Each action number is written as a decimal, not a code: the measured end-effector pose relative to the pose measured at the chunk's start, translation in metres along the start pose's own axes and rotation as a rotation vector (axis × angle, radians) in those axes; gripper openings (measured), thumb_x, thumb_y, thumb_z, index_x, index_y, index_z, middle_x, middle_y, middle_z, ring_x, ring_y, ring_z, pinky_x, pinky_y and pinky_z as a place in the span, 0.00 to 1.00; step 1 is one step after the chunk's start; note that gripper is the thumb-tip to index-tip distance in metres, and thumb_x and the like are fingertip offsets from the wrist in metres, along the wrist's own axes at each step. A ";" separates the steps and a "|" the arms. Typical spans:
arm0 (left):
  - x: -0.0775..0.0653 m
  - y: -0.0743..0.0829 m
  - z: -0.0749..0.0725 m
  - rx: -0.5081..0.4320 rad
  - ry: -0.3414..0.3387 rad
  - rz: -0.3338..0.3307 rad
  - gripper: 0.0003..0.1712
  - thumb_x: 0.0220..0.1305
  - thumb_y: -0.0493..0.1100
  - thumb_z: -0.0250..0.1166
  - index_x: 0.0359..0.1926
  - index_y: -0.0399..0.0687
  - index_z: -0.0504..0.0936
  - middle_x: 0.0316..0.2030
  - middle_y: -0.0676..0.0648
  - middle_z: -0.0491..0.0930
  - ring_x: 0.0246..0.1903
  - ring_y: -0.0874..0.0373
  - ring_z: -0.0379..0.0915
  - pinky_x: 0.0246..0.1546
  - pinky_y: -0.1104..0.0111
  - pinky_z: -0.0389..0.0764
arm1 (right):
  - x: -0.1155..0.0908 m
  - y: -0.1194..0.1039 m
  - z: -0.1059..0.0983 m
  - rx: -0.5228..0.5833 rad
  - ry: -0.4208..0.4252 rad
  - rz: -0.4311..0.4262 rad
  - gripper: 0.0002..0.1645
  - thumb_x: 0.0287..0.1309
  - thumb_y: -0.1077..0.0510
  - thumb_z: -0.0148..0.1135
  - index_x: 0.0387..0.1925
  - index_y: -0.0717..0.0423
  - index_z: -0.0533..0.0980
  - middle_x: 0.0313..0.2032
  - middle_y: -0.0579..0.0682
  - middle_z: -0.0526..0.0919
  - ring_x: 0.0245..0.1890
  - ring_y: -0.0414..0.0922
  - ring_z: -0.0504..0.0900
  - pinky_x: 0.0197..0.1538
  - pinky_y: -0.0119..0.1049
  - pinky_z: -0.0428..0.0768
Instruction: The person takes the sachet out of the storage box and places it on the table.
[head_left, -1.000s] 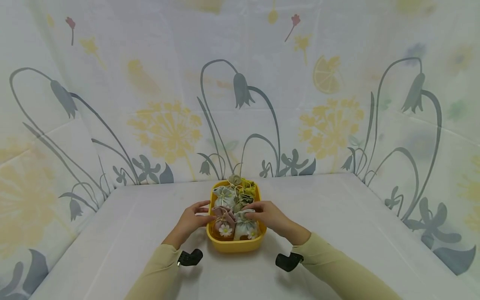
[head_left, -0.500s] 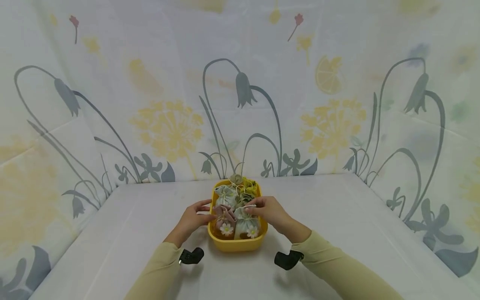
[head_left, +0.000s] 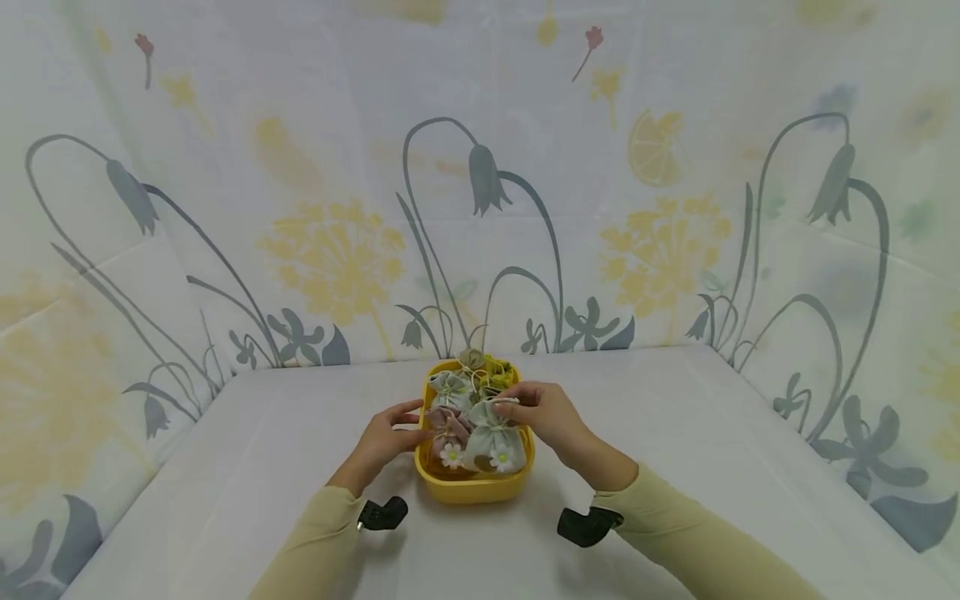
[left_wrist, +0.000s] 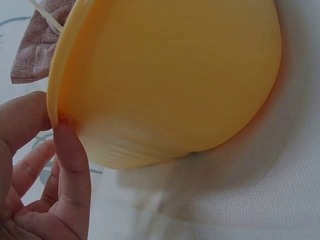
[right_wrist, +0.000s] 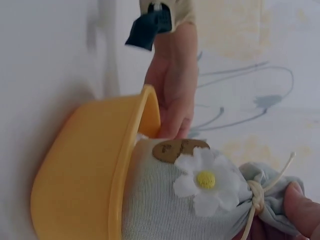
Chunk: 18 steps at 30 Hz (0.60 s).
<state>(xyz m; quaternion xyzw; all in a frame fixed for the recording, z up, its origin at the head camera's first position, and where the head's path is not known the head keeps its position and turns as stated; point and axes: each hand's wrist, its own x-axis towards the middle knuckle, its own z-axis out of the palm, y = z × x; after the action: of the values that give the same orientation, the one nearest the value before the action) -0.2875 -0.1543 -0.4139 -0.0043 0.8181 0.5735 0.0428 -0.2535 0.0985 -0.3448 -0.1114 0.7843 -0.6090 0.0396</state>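
Note:
A yellow plastic tub (head_left: 474, 493) holds several small drawstring pouches. My left hand (head_left: 380, 443) pinches the tub's left rim between thumb and finger, plain in the left wrist view. My right hand (head_left: 553, 423) grips the gathered neck of a pale grey-green striped pouch (right_wrist: 170, 195), just above its cord. This pouch bears a white cloth daisy (right_wrist: 206, 180) and a brown oval tag (right_wrist: 177, 149). It stands partly above the tub's rim, its bottom hidden behind the wall. A dusty pink pouch (head_left: 442, 421) with a similar daisy sits beside it.
Behind these lie another pale pouch (head_left: 450, 387), a beige pouch (head_left: 471, 360) and an olive-yellow pouch (head_left: 497, 372). The tub stands on a white-covered table (head_left: 300, 417). A flower-printed cloth (head_left: 525, 250) hangs at the back and sides. Black wrist mounts (head_left: 588, 527) sit at both cuffs.
My right hand has risen slightly and drawn the pale striped pouch upward, so more of it shows over the tub. The left hand has stayed on the rim.

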 end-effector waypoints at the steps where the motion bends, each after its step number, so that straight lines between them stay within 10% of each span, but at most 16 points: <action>1: 0.000 0.000 0.000 -0.002 -0.002 0.000 0.36 0.51 0.41 0.71 0.62 0.44 0.70 0.52 0.38 0.72 0.44 0.51 0.75 0.40 0.62 0.81 | -0.003 -0.001 -0.001 0.013 0.004 -0.007 0.10 0.55 0.59 0.65 0.36 0.62 0.81 0.32 0.49 0.82 0.35 0.43 0.80 0.43 0.39 0.80; 18: -0.001 0.000 0.000 0.013 0.001 0.016 0.35 0.52 0.40 0.70 0.62 0.45 0.71 0.52 0.39 0.72 0.44 0.50 0.75 0.40 0.62 0.81 | -0.043 -0.011 -0.032 0.106 0.050 -0.067 0.15 0.58 0.59 0.62 0.42 0.69 0.77 0.34 0.52 0.81 0.35 0.44 0.79 0.43 0.36 0.80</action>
<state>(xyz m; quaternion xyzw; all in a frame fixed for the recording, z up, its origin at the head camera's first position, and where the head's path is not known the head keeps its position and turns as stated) -0.2860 -0.1540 -0.4141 0.0023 0.8219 0.5683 0.0378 -0.2168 0.1361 -0.3292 -0.1201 0.7474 -0.6534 0.0055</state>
